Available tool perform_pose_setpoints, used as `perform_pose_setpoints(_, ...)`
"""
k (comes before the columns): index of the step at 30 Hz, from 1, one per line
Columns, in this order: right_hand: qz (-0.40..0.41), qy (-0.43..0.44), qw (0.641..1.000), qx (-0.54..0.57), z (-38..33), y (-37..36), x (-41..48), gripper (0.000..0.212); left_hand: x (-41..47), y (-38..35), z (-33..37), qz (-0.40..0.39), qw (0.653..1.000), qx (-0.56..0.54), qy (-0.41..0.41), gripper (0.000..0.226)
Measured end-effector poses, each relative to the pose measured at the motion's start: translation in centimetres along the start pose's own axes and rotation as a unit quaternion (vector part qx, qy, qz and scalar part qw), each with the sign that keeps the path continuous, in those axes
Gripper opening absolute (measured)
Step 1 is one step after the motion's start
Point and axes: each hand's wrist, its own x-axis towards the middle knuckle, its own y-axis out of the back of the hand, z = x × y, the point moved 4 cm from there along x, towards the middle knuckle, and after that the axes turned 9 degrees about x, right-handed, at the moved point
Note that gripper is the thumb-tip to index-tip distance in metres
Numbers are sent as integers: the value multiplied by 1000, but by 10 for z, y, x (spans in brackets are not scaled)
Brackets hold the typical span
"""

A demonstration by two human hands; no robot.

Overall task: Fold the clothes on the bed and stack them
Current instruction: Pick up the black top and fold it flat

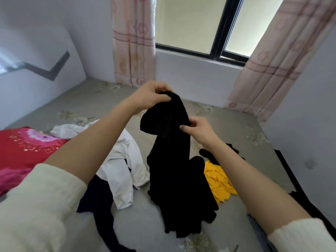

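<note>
Head view: at nine o'clock a red and pink cloth (21, 148) is seen lying on the bed (245, 128). Nearer the centre, a crumpled white garment (123, 160) is spread over a dark navy one (98, 202). The black garment (174, 170) is held up at the centre, its lower end trailing on the bed toward six o'clock. Its top is pinched by the left hand (152, 97), and its three o'clock edge is gripped by the right hand (196, 128), fingers (161, 87) curled. A yellow garment (218, 180) lies at four o'clock.
</note>
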Motion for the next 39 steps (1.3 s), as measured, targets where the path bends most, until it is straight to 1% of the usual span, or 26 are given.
perform_pose_setpoints(1,21,3,1000,-10,-5,2,3,3,-1,4,-6,27,999,14,13,18)
perform_pose_setpoints(2,43,6,999,-19,-11,5,6,13,-3,7,-14,62,997,31,34,18)
perform_pose_setpoints(4,84,4,996,-6,-23,12,13,25,-9,9,-41,130,985,44,102,31)
perform_pose_setpoints(6,113,-4,993,21,-37,18,19,24,-22,4,-71,164,972,6,167,35)
perform_pose_setpoints(7,127,-8,991,31,-43,22,23,20,-31,-2,-85,163,968,-29,187,33)
perform_pose_setpoints(8,142,-13,989,38,-49,26,26,17,-40,-12,-97,140,967,-71,201,33)
perform_pose_setpoints(10,170,-18,984,51,-62,35,31,27,-60,-41,-110,58,965,-145,209,43)
perform_pose_setpoints(12,194,-9,979,61,-78,41,33,38,-76,-74,-118,-18,966,-155,208,53)
perform_pose_setpoints(15,214,28,973,84,-103,48,35,38,-79,-115,-125,-65,953,-176,238,65)
perform_pose_setpoints(17,228,62,968,84,-120,55,33,34,-73,-126,-124,-64,942,-204,259,55)
perform_pose_setpoints(20,298,108,946,72,-138,87,26,33,-64,-126,-123,-84,943,-186,261,31)
perform_pose_setpoints(22,353,111,926,82,-135,119,15,33,-63,-116,-123,-59,950,-178,251,9)
perform_pose_setpoints(23,378,103,916,82,-125,137,7,32,-61,-106,-121,-23,954,-178,241,8)
perform_pose_setpoints(24,402,97,910,34,-114,153,-2,30,-58,-95,-120,18,957,-179,229,16)
perform_pose_setpoints(26,418,35,886,-200,-85,172,-22,14,-53,-72,-110,80,962,-175,196,23)
perform_pose_setpoints(27,407,-6,859,-310,-67,175,-28,17,-49,-64,-102,85,968,-163,170,25)
perform_pose_setpoints(28,381,-21,846,-372,-53,173,-30,37,-45,-60,-90,73,977,-143,143,26)
perform_pose_setpoints(29,338,-7,856,-391,-43,161,-29,51,-40,-59,-78,49,986,-111,118,27)
perform_pose_setpoints(30,277,26,880,-386,-39,143,-27,57,-36,-61,-66,20,991,-84,101,28)
perform_pose_setpoints(31,196,52,912,-356,-35,121,-23,57,-31,-66,-56,-9,994,-64,89,28)
perform_pose_setpoints(32,103,52,943,-313,-32,94,-22,53,-28,-70,-47,-35,994,-54,85,27)
perform_pose_setpoints(33,11,36,959,-281,-24,70,-21,51,-24,-75,-41,-59,994,-49,81,26)
perform_pose_setpoints(34,-59,18,962,-266,-14,47,-23,50,-23,-78,-37,-77,993,-45,77,25)
perform_pose_setpoints(35,-100,1,963,-249,-2,31,-24,49,-22,-81,-35,-86,993,-41,77,25)
perform_pose_setpoints(37,-109,-14,978,-175,20,12,-26,37,-23,-79,-34,-84,992,-39,81,26)
perform_pose_setpoints(39,-70,-21,995,-67,29,3,-28,20,-28,-74,-36,-71,992,-47,89,28)
